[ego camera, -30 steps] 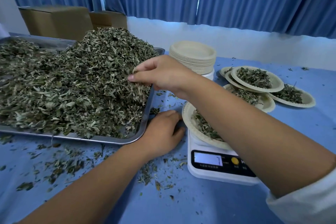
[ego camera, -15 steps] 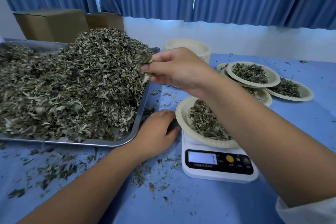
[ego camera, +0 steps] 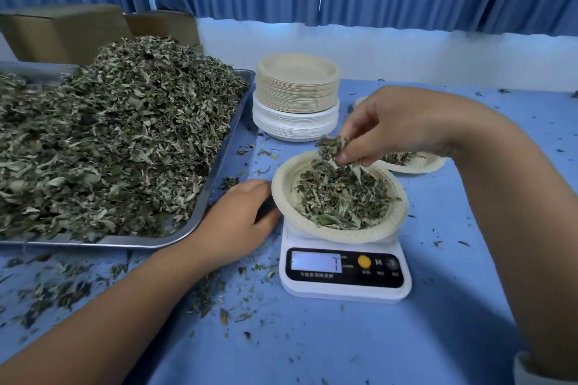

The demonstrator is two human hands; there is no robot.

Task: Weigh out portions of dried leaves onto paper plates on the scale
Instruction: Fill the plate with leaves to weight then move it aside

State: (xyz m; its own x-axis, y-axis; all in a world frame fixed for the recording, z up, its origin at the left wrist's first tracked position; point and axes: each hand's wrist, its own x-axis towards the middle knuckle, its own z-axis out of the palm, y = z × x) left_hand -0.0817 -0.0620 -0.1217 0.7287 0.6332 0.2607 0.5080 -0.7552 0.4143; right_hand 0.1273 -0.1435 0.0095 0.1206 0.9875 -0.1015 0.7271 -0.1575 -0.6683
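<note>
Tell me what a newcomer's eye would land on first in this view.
The big heap of dried leaves filling the metal tray at left dominates the picture. At centre, the right hand pinches a tuft of leaves just above the paper plate of leaves sitting on the white digital scale. Behind them stands a tall stack of empty paper plates.

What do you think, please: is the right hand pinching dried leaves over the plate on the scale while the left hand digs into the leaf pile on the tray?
Not quite: the head view shows the left hand resting on the blue table between the tray and the scale, not in the leaf pile. The right hand does pinch dried leaves over the paper plate.
</note>
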